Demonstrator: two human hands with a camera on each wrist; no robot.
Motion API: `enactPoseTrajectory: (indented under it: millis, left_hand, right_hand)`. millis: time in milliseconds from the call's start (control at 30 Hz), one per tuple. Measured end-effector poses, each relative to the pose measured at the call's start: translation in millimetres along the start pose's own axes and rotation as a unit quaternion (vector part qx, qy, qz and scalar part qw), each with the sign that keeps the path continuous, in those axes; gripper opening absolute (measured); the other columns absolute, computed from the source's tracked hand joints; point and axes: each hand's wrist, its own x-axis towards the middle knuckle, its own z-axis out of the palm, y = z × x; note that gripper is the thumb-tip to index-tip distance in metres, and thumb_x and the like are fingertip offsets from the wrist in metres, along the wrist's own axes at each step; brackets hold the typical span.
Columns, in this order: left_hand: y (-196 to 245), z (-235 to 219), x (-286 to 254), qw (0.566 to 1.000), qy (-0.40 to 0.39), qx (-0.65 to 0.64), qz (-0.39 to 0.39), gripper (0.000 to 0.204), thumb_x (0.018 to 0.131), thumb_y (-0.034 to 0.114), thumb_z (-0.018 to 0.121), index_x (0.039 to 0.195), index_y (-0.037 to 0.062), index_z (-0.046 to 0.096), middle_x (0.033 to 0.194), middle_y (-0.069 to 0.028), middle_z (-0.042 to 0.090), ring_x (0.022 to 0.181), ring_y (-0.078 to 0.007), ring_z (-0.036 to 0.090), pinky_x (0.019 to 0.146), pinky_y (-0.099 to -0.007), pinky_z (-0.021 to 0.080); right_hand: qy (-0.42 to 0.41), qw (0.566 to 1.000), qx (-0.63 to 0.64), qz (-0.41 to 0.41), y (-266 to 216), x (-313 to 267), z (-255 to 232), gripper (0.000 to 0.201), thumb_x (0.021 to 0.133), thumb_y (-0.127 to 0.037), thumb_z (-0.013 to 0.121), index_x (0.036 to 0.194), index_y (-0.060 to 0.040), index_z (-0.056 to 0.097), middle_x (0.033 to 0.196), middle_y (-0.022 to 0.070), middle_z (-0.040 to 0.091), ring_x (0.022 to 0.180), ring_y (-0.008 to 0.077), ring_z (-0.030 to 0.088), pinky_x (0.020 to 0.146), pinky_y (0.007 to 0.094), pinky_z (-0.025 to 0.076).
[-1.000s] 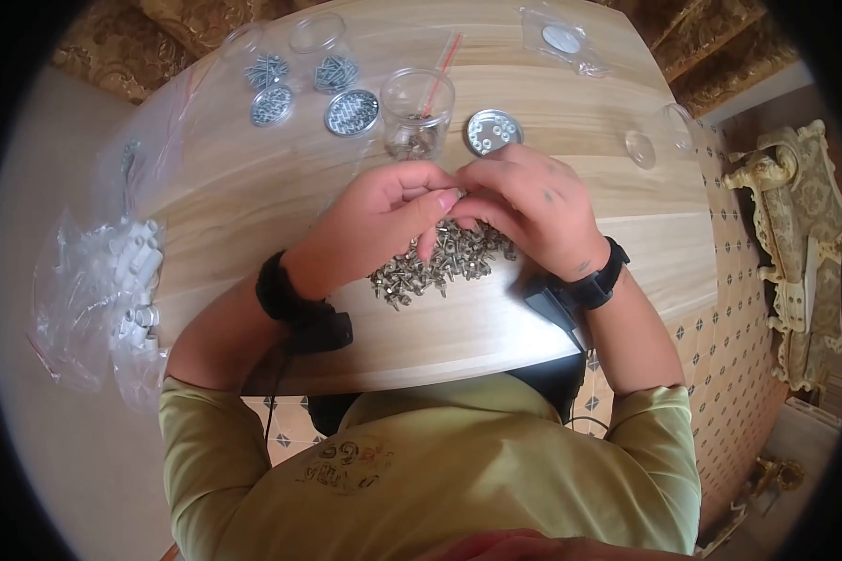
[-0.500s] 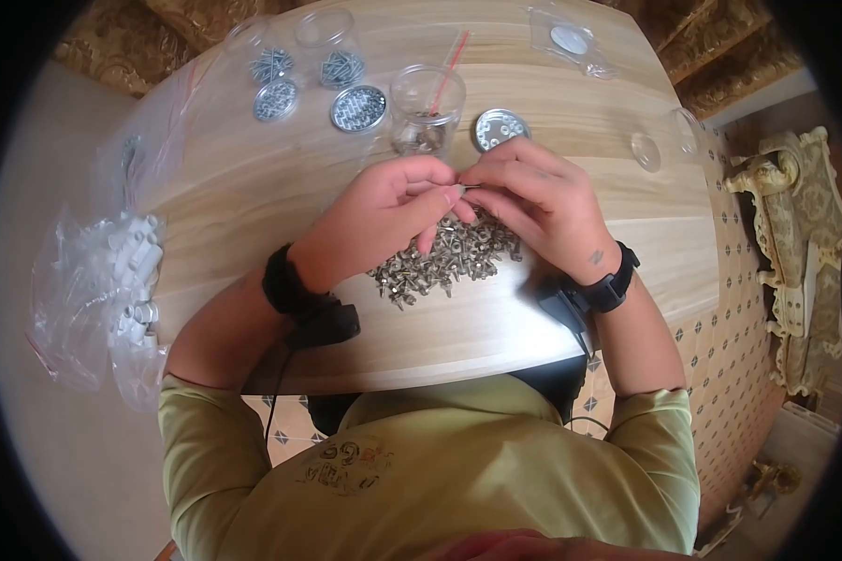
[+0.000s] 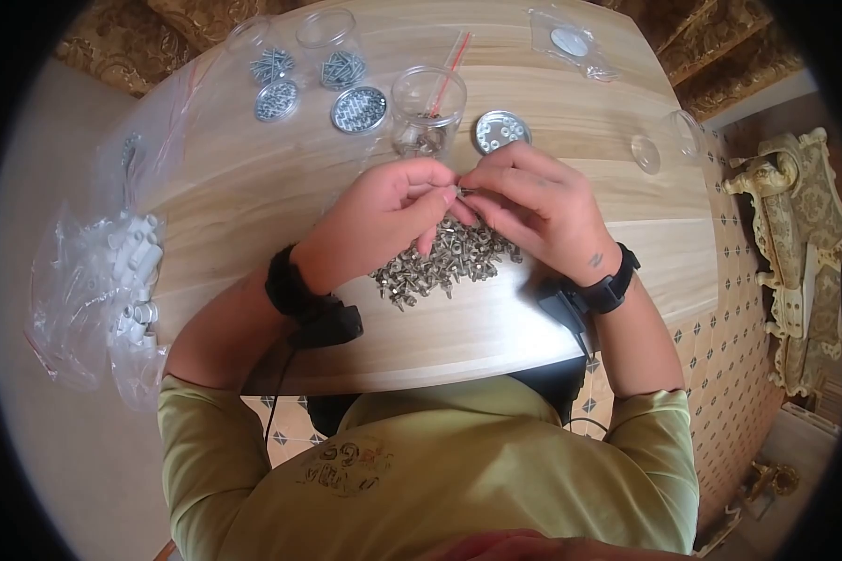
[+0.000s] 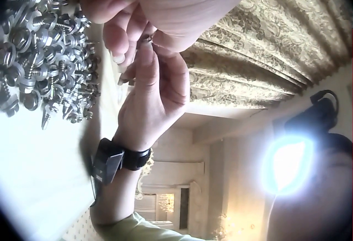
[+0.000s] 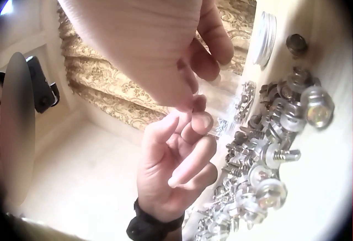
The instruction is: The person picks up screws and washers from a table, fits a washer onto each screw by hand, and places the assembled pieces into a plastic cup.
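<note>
Gold floral curtains point(image 4: 248, 31), pale wall point(image 4: 175, 144), diamond-patterned tile floor point(image 3: 711, 374), ornate cream furniture point(image 3: 784, 252)

Fingers hide most of the piece point(image 3: 464, 190) between the left hand point(image 3: 374, 222) and right hand point(image 3: 544, 208), too small to identify. The pile point(image 3: 440, 266) is partly hidden behind the hands, cut off by the left wrist view's edge.

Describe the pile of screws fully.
The pile of screws is a loose heap of metal-looking pieces, silvery to brownish, with threaded shanks, washer-like collars and faceted heads. They lie at mixed angles on the wood-grained table, partly hidden in the head view by the left hand and right hand. Whether any finger touches the pile is unclear.
</note>
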Motion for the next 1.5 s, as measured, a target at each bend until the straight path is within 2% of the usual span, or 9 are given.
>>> enactPoseTrajectory:
  millis: [333,667,767,933,1033,1133,1267,1333,1500]
  left_hand:
    - [-14,1,2,1.000,-0.002,-0.026,-0.004,0.020,0.107,0.011,0.058,0.122,-0.0012,0.063,0.104,-0.0043,0.072,0.070,-0.0046,0.057,0.064,-0.0202,0.049]
    - [-2,2,2,1.000,-0.006,-0.026,-0.008,0.020,0.106,0.008,0.054,0.122,-0.0042,0.059,0.108,-0.0103,0.071,0.074,-0.0076,0.058,0.065,-0.0214,0.051]
    - [3,3,1,0.996,0.024,-0.061,-0.061,0.021,0.106,0.007,0.055,0.124,-0.0030,0.058,0.109,-0.0105,0.069,0.076,-0.0078,0.059,0.064,-0.0215,0.051]
    - [0,2,1,0.994,0.104,-0.042,0.017,0.019,0.103,0.005,0.057,0.122,0.0010,0.059,0.112,-0.0039,0.063,0.081,-0.0061,0.055,0.069,-0.0203,0.047]
    - [-12,-4,6,0.994,0.078,-0.014,0.079,0.018,0.104,0.005,0.057,0.122,0.0018,0.059,0.110,-0.0023,0.062,0.089,-0.0059,0.058,0.073,-0.0213,0.047]
    - [-12,-1,6,0.993,0.096,-0.019,0.071,0.013,0.104,0.001,0.056,0.115,-0.0017,0.059,0.101,-0.0021,0.061,0.080,-0.0037,0.057,0.068,-0.0205,0.046]
    - [-15,-5,8,0.991,0.104,0.004,0.089,0.012,0.103,0.002,0.056,0.114,-0.0015,0.060,0.100,-0.0017,0.061,0.080,-0.0036,0.058,0.069,-0.0206,0.047]
    - [-13,-7,6,0.995,0.081,0.009,0.062,0.015,0.104,0.004,0.058,0.119,0.0013,0.060,0.111,-0.0026,0.063,0.098,-0.0064,0.061,0.079,-0.0217,0.048]
    - [-19,-7,8,0.994,0.077,0.008,0.076,0.016,0.104,0.001,0.057,0.119,0.0003,0.059,0.111,-0.0032,0.063,0.099,-0.0069,0.061,0.083,-0.0218,0.049]
  right_hand:
    - [-0.032,0.999,-0.015,0.025,-6,0,1,0.015,0.090,-0.007,0.079,0.103,-0.0052,0.072,0.092,0.0061,0.064,0.065,0.0194,0.064,0.060,0.0323,0.054]
    - [-0.029,0.999,-0.014,0.014,-2,-1,1,0.021,0.085,-0.003,0.079,0.105,-0.0048,0.072,0.098,0.0083,0.064,0.080,0.0265,0.067,0.070,0.0357,0.057]
    - [-0.027,0.999,-0.008,0.023,2,1,1,0.021,0.085,-0.003,0.078,0.105,-0.0049,0.072,0.097,0.0084,0.064,0.083,0.0269,0.067,0.072,0.0368,0.056]
    - [-0.087,0.992,0.056,0.075,-6,-3,-1,0.021,0.088,0.004,0.075,0.108,-0.0021,0.073,0.102,0.0092,0.064,0.091,0.0248,0.066,0.078,0.0332,0.054]
    - [-0.136,0.985,0.104,0.015,-4,-3,15,0.015,0.089,-0.002,0.078,0.104,-0.0020,0.073,0.102,0.0084,0.064,0.091,0.0250,0.066,0.078,0.0347,0.055]
    - [-0.161,0.981,0.096,0.049,-1,-5,21,0.015,0.089,-0.003,0.078,0.103,-0.0028,0.074,0.103,0.0079,0.064,0.092,0.0249,0.067,0.079,0.0363,0.056]
    - [-0.177,0.982,0.032,0.048,-4,-2,14,0.017,0.087,-0.002,0.079,0.104,-0.0040,0.074,0.104,0.0078,0.064,0.092,0.0253,0.067,0.080,0.0368,0.056]
    - [-0.176,0.983,0.031,0.047,-4,-3,14,0.020,0.086,-0.003,0.079,0.105,-0.0048,0.074,0.104,0.0075,0.064,0.092,0.0263,0.066,0.080,0.0366,0.056]
    - [-0.188,0.978,0.058,0.071,-7,-4,16,0.019,0.086,-0.003,0.079,0.104,-0.0054,0.074,0.104,0.0064,0.064,0.092,0.0267,0.067,0.079,0.0368,0.057]
